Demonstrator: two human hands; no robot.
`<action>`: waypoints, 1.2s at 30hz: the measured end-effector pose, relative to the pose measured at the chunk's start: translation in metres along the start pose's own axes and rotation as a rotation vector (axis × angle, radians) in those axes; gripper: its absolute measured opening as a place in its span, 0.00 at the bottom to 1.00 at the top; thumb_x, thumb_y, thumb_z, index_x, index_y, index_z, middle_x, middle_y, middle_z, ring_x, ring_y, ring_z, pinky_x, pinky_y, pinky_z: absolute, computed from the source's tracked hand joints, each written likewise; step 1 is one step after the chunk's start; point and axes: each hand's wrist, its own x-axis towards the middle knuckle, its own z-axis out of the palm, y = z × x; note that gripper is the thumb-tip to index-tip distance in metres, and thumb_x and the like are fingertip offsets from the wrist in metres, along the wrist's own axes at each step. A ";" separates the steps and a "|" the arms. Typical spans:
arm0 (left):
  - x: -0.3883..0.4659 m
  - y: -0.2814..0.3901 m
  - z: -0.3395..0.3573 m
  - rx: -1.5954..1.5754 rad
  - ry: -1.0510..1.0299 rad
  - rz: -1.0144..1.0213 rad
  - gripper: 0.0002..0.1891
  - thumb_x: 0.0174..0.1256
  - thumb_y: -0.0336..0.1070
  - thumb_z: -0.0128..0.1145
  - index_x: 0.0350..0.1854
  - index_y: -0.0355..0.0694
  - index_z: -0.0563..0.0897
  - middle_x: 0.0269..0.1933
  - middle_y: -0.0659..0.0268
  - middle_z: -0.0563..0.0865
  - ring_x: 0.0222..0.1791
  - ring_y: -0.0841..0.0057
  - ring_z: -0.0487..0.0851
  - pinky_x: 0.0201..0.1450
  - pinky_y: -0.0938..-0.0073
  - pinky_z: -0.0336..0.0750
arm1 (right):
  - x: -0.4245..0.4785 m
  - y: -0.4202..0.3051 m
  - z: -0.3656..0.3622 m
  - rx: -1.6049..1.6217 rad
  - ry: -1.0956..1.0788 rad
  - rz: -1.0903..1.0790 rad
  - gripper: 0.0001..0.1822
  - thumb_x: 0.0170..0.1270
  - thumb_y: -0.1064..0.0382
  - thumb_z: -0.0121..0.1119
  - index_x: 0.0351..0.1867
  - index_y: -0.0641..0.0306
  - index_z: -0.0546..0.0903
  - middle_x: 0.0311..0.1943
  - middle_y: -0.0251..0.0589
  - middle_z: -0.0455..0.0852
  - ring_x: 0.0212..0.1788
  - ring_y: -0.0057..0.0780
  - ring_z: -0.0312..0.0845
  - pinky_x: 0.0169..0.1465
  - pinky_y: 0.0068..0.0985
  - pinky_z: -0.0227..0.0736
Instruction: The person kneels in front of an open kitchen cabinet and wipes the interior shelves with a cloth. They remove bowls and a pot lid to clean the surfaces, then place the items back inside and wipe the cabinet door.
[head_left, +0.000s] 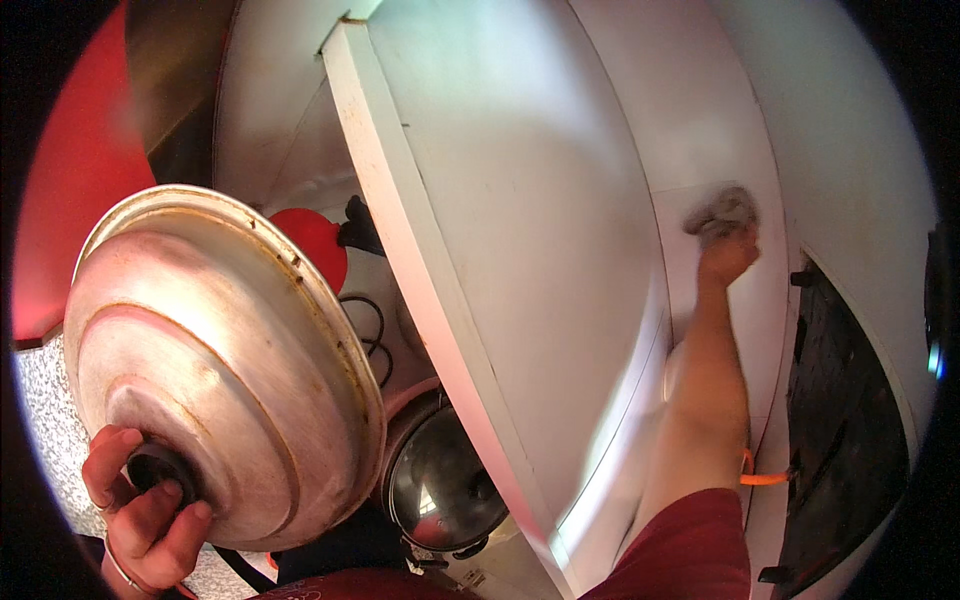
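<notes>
My left hand (150, 510), with a bracelet at the wrist, grips the black knob (161, 471) of a large domed metal lid (225, 360). The lid is tilted, and brownish stains run along its rim. On the right, my right hand (731, 251) reaches far out and holds a crumpled greyish cloth (724, 214) against a white panel (712, 150). Both the hand and the cloth are slightly blurred. Behind the lid, part of a red round object (311, 244) shows beside a black handle-like part (361, 225).
A white shelf or partition edge (420, 285) runs diagonally through the middle. Below it sits a pot with a glass lid (446, 480), near a black cable (375, 322). At the right are a dark panel (847, 435) and an orange cord (769, 478). A red surface (75, 195) stands at the left.
</notes>
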 end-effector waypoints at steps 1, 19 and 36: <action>0.006 0.003 -0.006 0.082 -0.027 0.055 0.16 0.53 0.22 0.61 0.44 0.39 0.75 0.68 0.38 0.61 0.68 0.42 0.62 0.69 0.44 0.58 | 0.017 -0.005 -0.019 0.016 0.016 0.017 0.20 0.63 0.65 0.56 0.57 0.65 0.78 0.57 0.49 0.80 0.51 0.48 0.80 0.50 0.41 0.77; 0.033 -0.009 -0.013 0.112 -0.026 0.337 0.17 0.50 0.22 0.61 0.44 0.42 0.76 0.63 0.42 0.66 0.63 0.44 0.67 0.64 0.43 0.64 | -0.005 0.067 0.010 0.195 -0.113 0.546 0.15 0.58 0.62 0.59 0.45 0.67 0.84 0.43 0.47 0.87 0.46 0.43 0.83 0.51 0.36 0.78; 0.044 0.020 -0.013 0.181 0.036 0.220 0.20 0.42 0.24 0.64 0.40 0.47 0.77 0.42 0.61 0.76 0.59 0.45 0.72 0.60 0.43 0.69 | 0.012 -0.131 -0.033 0.523 -1.193 0.432 0.26 0.63 0.47 0.58 0.54 0.67 0.80 0.52 0.52 0.83 0.55 0.41 0.78 0.56 0.33 0.74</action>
